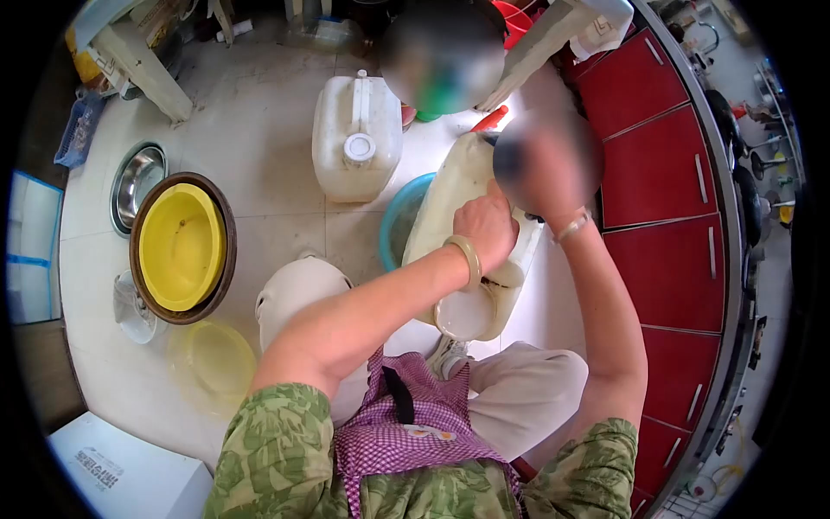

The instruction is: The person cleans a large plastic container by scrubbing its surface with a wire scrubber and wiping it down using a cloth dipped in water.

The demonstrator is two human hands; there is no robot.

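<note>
A large whitish plastic jug (450, 186) lies tilted on the floor in front of me, its round pale end part (465, 311) towards my knees. My left hand (487, 227), with a pale bangle at the wrist, is closed over the jug's upper middle, seemingly round its handle. My right hand (546, 177) is above the jug's right side. A blurred patch covers its fingers, so what they hold is hidden. A light-blue basin (399, 223) sits partly under the jug's left side. Upright beyond it stands a second white jug (356, 143) with a white cap.
On the left, a yellow basin (180, 246) rests in a brown one, beside a steel bowl (143, 182) and a translucent yellow basin (212, 368). Red cabinets (661, 268) line the right. A white box (130, 463) is at lower left; wooden legs (143, 73) stand behind.
</note>
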